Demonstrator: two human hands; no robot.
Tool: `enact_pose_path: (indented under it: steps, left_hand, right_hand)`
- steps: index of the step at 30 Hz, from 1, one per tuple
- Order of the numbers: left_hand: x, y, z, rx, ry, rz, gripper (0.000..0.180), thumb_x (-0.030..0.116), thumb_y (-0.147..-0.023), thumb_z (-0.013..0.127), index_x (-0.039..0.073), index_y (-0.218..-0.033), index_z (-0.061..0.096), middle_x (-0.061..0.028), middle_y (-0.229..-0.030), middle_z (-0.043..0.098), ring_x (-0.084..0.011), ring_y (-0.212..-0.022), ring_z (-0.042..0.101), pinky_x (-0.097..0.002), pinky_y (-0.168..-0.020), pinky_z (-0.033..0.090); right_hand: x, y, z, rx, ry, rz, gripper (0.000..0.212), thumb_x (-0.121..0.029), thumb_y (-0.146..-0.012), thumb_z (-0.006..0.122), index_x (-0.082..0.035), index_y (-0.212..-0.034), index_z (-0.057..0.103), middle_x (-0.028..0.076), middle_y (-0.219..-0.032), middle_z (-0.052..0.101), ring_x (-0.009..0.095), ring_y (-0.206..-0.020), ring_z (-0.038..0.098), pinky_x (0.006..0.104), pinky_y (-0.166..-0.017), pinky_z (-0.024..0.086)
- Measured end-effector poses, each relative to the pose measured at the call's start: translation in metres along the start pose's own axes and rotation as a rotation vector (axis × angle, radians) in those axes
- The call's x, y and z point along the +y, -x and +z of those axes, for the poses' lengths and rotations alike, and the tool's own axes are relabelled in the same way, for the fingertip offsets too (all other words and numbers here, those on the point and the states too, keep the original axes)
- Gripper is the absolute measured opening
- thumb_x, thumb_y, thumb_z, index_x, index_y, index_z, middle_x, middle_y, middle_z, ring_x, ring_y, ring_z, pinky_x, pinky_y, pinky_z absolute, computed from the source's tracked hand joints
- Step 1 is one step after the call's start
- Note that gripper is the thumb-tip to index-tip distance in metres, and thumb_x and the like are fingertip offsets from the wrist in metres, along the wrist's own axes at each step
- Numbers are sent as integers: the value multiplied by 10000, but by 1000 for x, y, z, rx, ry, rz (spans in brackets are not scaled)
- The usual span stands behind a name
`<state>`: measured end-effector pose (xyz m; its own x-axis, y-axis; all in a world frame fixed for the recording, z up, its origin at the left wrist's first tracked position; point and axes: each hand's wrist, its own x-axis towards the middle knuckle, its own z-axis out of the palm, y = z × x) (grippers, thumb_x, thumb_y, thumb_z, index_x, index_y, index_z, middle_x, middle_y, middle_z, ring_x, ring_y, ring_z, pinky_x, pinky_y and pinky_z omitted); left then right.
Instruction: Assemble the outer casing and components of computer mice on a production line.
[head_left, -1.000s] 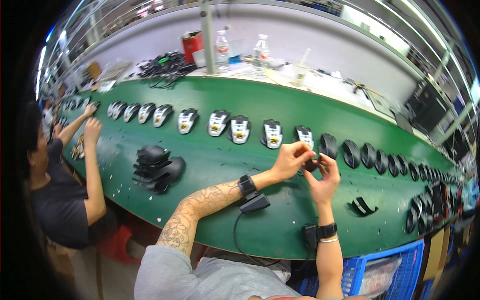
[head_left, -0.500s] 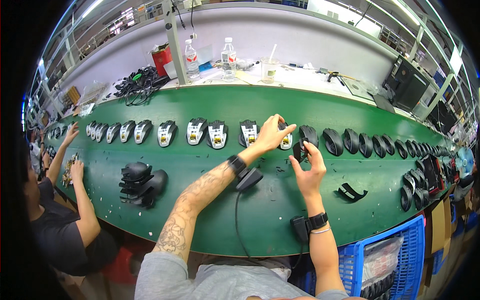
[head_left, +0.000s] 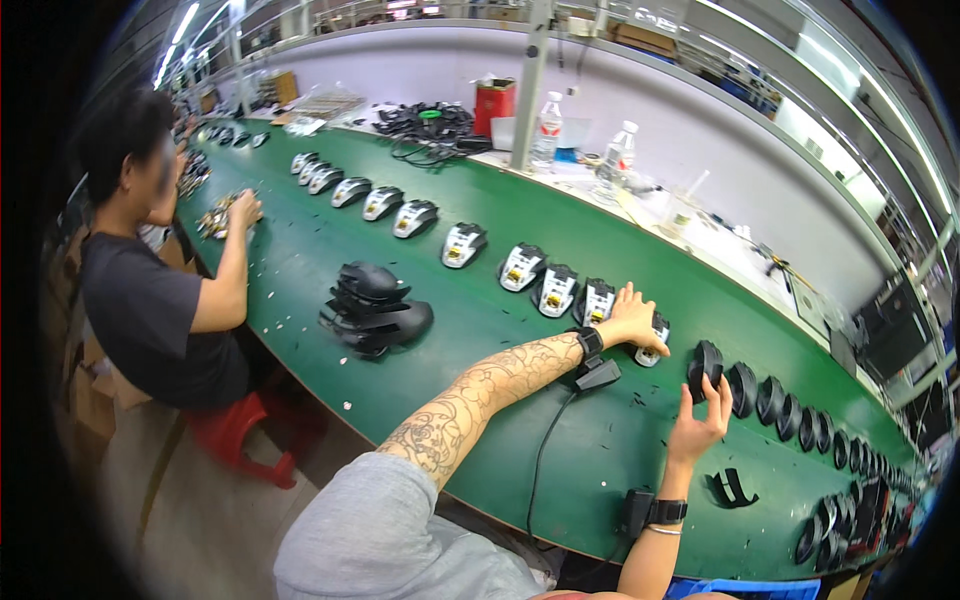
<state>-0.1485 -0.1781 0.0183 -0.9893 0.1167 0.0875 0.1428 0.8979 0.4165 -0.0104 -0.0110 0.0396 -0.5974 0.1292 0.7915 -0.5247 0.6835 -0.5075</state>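
Observation:
A row of grey-and-white mouse bases runs along the green belt. My left hand lies over the base at the row's right end, fingers spread across its top. My right hand is raised just right of it, fingertips gripping an upright black mouse shell. That shell is the first in a line of black shells stretching right. Both wrists carry black bands with small boxes, and a cable hangs from the left one.
A pile of black shells sits on the belt to my left. A co-worker in a dark shirt sits on a red stool at far left, hands on small parts. Bottles, a red can and cables line the back ledge. A black clip lies near the front edge.
The view has swung left and down. My left hand has come down onto the last mouse base in the row. My right hand has moved right to the first black shell.

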Motion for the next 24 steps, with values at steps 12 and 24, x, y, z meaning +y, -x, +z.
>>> enact_pose_path:
  steps: [12,24]
  left_hand:
    - [17,55,-7,304,931,83,995,265,-497,874,76,-1279,288,-191,-1093,556,-298,-1021,556,-364,-859,450]
    - [-8,61,-1,-650,2116,-56,395,284,-953,373,50,-1265,431,-92,-1277,489,-259,-1166,478,-463,-995,362]
  right_hand:
    - [-2,7,1,-44,-64,44,270,-25,-703,720,13,-961,650,161,-1134,555,289,-974,587,373,-843,462]
    - [7,-1,8,-84,2,55,639,-90,-694,741,-85,-1285,497,133,-1128,489,166,-765,531,295,-715,466]
